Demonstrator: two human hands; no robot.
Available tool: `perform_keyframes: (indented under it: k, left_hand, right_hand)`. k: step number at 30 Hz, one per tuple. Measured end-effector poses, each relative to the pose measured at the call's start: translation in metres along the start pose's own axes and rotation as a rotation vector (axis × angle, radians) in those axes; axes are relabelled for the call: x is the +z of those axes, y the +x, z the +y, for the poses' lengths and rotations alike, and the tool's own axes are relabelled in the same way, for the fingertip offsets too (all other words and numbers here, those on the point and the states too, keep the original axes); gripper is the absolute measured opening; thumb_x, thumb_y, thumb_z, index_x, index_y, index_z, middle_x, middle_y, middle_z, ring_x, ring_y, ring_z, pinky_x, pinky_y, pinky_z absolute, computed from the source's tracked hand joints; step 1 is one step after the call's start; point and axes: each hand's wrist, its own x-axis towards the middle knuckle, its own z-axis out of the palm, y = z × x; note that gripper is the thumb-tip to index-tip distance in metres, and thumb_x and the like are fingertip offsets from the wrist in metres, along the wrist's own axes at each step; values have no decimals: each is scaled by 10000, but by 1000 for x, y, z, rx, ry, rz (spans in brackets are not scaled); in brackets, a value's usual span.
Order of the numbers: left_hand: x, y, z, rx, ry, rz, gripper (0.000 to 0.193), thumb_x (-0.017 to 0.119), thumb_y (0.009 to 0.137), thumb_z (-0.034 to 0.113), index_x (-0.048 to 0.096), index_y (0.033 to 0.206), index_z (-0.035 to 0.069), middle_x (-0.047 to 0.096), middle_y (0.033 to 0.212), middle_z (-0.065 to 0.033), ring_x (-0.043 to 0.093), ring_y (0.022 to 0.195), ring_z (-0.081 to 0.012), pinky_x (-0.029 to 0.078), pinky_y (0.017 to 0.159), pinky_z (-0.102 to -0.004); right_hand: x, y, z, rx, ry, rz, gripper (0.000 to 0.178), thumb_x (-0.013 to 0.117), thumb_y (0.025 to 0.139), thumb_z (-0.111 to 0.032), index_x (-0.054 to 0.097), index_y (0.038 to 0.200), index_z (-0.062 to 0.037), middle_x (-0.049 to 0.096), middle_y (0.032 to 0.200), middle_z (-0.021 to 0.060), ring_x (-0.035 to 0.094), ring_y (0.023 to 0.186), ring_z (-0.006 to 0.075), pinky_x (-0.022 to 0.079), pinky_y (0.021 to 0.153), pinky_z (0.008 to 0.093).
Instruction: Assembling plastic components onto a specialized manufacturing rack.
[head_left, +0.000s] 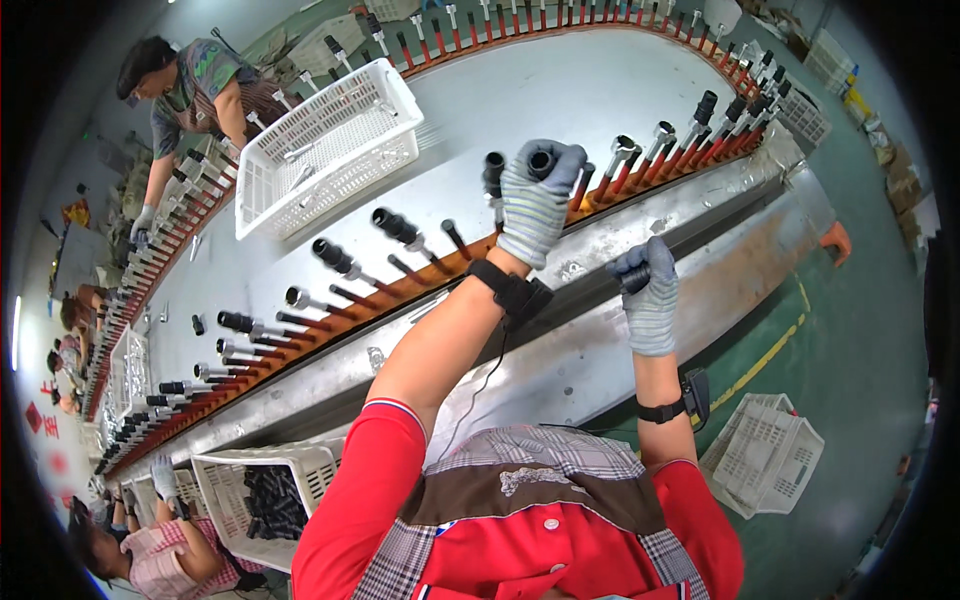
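Your left hand [537, 200] is clamped on a black tube [541, 160] above the peg rail [400, 290] along the table's near edge, while your right hand [650, 300] grips another black piece [634, 277].

My left hand [537, 205] is over the peg rail [330, 310] along the worktable's [560, 110] near edge; my right hand [650, 300] is nearer, right. A basket [325, 150] sits on the worktable's far left; a crate [250, 480] lies below its near-left edge.

The left hand [537, 200], gloved, grips a black cylindrical sleeve [545, 160] above the peg rail [400, 285]. At 4 o'clock from it, the gloved right hand [650, 295] clasps another black sleeve [634, 277]. A white basket [325, 150] lies at 10 o'clock.
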Motion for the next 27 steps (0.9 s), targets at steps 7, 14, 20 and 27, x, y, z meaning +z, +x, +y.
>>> perform_keyframes:
  k: [7, 14, 20, 27]
  left_hand:
    - [-2, 27, -48, -96, 205, 50, 167, 704, 859, 193, 582, 833, 82, 666, 733, -63, 527, 549, -66, 415, 487, -210]
    - [-17, 37, -71, 59, 368, 125, 148, 710, 845, 133, 578, 856, 66, 624, 697, -37, 619, 625, -102, 443, 523, -216]
    - [-31, 38, -62, -172, 484, 166, 184, 696, 840, 158, 576, 760, 43, 559, 599, -12, 557, 513, -86, 439, 486, -238]
    - [-56, 27, -100, 290, 830, 336, 182, 716, 842, 146, 587, 776, 35, 580, 592, -6, 544, 501, -69, 434, 482, -224]
  right_hand:
    - [-64, 31, 0, 112, 14, 136, 238, 693, 852, -286, 563, 821, -89, 557, 672, 33, 587, 575, 151, 541, 576, 324]
    - [-98, 64, 9, 263, -92, 202, 243, 664, 874, -314, 520, 785, -140, 487, 678, 4, 503, 591, 160, 498, 600, 366]
    - [-99, 81, 35, 356, -71, 147, 252, 698, 851, -289, 546, 826, -90, 524, 676, 16, 547, 586, 144, 521, 584, 335]
    - [-73, 88, 35, 328, -356, 23, 290, 669, 859, -330, 577, 778, -67, 583, 649, 42, 573, 562, 132, 447, 541, 248]
